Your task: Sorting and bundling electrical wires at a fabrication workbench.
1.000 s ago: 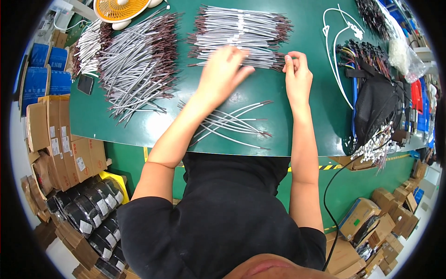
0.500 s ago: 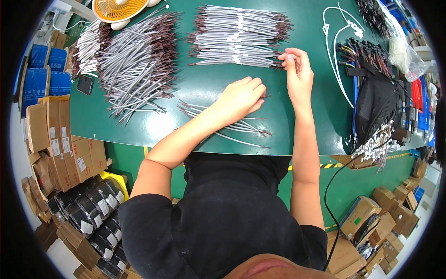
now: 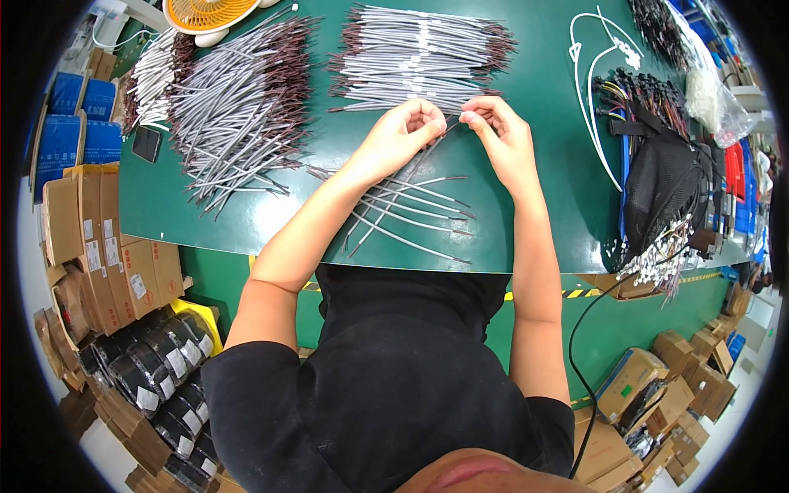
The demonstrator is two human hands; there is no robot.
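Worktop [image 3: 493,242]: green, with curved near edge. Upon it, nearest: loose grey cables [image 3: 419,212], dark-ended, crossing one another. Left hand [image 3: 403,135]: fingers pinched at the upper end of one grey cable [image 3: 422,163], which slants down across the loose ones. Right hand [image 3: 503,144]: just beside, fingers curled; whether closed on anything, cannot tell. Beyond the hands: cable row [image 3: 386,62], grey, white bands at middle. Left: larger grey pile [image 3: 238,99]. Far left: orange fan [image 3: 209,12].
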